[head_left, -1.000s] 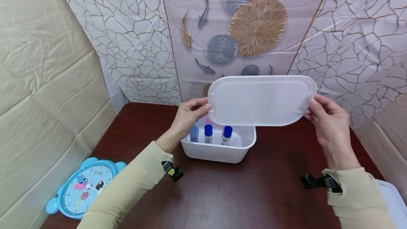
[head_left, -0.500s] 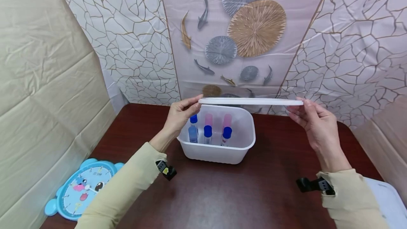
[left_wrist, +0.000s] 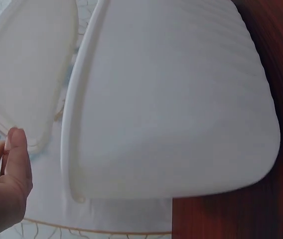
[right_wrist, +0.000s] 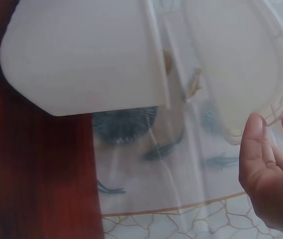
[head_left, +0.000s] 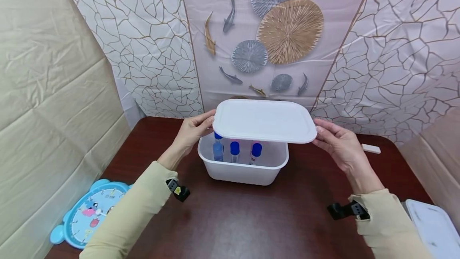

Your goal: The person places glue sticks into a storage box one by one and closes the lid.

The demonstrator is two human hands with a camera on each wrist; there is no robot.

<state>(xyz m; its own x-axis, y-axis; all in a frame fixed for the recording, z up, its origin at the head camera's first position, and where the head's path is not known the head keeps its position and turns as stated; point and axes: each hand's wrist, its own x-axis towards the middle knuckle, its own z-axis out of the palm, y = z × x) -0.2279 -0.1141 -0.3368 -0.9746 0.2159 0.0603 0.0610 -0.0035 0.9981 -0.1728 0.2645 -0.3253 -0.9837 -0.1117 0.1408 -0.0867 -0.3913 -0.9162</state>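
Note:
A white oval-cornered lid (head_left: 265, 121) is held above a white plastic box (head_left: 242, 174), tilted over its back half. My left hand (head_left: 191, 134) pinches the lid's left end between thumb and fingers. At the right end, my right hand (head_left: 338, 144) pinches its edge. Several small bottles stand in the box, among them a blue-capped one (head_left: 256, 154) and a pale blue one (head_left: 217, 151); the lid hides the things behind them. Both wrist views show the lid's underside (left_wrist: 32, 64) apart from the box's rim, with fingertips (right_wrist: 255, 127) at its edge.
A light blue animal-shaped clock (head_left: 97, 213) lies at the left of the dark wooden table (head_left: 251, 223). A white tray-like piece (head_left: 436, 227) lies at the right edge, and a small white block (head_left: 371, 148) behind my right hand. Patterned cloth hangs behind.
The lid has turned from showing its underside, through edge-on, to showing its top. Both hands have moved left and lower with it, over the box. The small white block has come into sight.

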